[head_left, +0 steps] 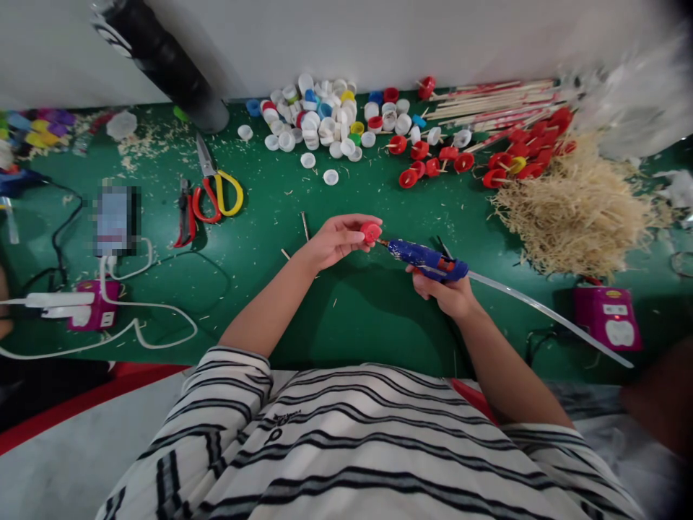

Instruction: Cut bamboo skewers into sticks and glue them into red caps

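In the middle of the head view, my left hand [342, 241] pinches a red bottle cap [371, 232] between thumb and fingers. My right hand [445, 289] is wrapped round a blue glue gun [425, 258] with a long clear glue stick [546, 318] trailing from its rear. The gun's nozzle points left, right beside the red cap; whether it touches cannot be made out. Above my hands lies a pile of mostly white caps [325, 130]. Several red caps [419, 150] with short sticks in them lie to its right.
Scissors [206, 170] and red-handled pliers [185, 215] lie left. A phone [115, 220], cables and a purple power block [96, 307] are farther left. Wood shavings [577, 206], wooden sticks [492, 105] and another purple block [608, 318] are right. A black bottle [165, 65] stands behind.
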`<control>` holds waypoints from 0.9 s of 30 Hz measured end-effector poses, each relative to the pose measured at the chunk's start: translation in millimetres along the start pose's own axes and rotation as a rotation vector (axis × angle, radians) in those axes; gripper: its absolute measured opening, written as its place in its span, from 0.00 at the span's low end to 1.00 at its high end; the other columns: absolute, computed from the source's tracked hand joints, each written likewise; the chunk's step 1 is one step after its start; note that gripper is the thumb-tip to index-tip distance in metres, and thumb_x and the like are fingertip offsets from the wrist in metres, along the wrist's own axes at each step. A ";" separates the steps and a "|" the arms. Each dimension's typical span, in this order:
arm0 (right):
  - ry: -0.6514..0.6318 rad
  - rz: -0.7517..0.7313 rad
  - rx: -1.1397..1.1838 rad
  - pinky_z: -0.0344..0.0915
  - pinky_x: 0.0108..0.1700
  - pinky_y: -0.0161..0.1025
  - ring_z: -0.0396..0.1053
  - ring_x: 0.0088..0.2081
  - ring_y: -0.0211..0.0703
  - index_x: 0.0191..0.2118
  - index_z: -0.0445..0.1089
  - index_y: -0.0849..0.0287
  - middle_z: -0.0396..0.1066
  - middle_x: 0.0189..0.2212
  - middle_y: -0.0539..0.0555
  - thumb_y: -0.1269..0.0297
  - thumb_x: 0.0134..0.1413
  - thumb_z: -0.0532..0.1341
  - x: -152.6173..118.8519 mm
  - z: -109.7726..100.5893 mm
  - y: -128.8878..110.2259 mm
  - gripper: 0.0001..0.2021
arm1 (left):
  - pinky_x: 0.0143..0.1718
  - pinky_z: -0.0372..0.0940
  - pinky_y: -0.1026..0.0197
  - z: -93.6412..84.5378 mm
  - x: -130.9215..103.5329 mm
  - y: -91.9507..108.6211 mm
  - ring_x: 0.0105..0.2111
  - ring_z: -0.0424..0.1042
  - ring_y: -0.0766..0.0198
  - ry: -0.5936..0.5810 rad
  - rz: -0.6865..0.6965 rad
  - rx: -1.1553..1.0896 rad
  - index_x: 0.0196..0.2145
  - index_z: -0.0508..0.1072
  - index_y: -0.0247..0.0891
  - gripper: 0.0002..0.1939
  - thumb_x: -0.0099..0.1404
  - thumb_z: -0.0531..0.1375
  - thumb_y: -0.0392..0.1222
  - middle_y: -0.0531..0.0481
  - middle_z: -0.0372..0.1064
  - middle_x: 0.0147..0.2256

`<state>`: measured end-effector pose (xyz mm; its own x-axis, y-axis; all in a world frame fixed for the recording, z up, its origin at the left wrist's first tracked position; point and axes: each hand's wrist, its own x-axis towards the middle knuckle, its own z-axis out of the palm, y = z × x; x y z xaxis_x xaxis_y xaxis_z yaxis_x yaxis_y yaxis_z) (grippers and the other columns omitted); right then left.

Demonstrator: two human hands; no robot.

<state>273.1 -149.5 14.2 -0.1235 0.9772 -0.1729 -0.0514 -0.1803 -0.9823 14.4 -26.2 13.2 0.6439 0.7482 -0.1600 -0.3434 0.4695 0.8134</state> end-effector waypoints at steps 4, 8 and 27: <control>0.015 0.005 0.006 0.60 0.22 0.38 0.61 0.19 0.36 0.42 0.80 0.58 0.66 0.19 0.46 0.50 0.54 0.75 0.3 1.6 -0.3 0.17 | 0.36 0.78 0.67 0.6 0.0 0.0 0.34 0.83 0.67 -0.011 0.007 0.014 0.45 0.88 0.42 0.23 0.51 0.81 0.47 0.49 0.84 0.39; 0.018 0.018 0.004 0.60 0.22 0.38 0.60 0.19 0.36 0.42 0.79 0.58 0.66 0.19 0.46 0.50 0.55 0.75 0.8 2.3 -0.3 0.17 | 0.36 0.78 0.68 2.2 0.2 0.2 0.35 0.83 0.67 -0.012 0.016 0.023 0.44 0.89 0.43 0.22 0.51 0.82 0.46 0.49 0.84 0.39; -0.045 -0.058 0.271 0.52 0.18 0.38 0.53 0.16 0.35 0.40 0.77 0.54 0.60 0.16 0.43 0.46 0.52 0.76 7.7 -5.5 -2.3 0.19 | 0.36 0.78 0.67 -0.4 1.0 -1.0 0.35 0.83 0.67 -0.010 0.016 0.025 0.45 0.87 0.42 0.23 0.51 0.82 0.46 0.49 0.83 0.39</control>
<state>277.7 -141.0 14.8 -0.1558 0.9819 -0.1079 -0.3219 -0.1537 -0.9342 15.1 -25.8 12.0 0.6455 0.7505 -0.1416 -0.3362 0.4457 0.8296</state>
